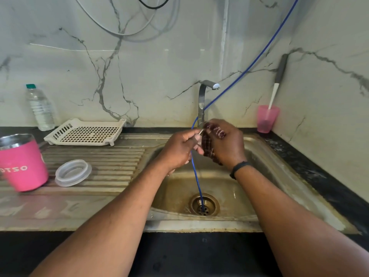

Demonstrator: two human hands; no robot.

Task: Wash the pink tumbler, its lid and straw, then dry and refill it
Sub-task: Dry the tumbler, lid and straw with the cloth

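Observation:
The pink tumbler (22, 164) with a steel inside stands upright on the drainboard at the far left. Its clear lid (72, 172) lies flat beside it to the right. Over the sink basin (259, 176) my left hand (179, 150) pinches a thin pale straw (200, 131), of which only a short end shows. My right hand (225, 144) grips a dark maroon scrub cloth (209, 144) wrapped against the straw. Both hands meet just below the tap.
A steel tap (203, 100) rises behind the sink. A blue hose (197, 180) runs from the upper right down into the drain (203, 204). A white perforated tray (85, 132), a water bottle (40, 108) and a pink cup (266, 118) holding a brush line the back.

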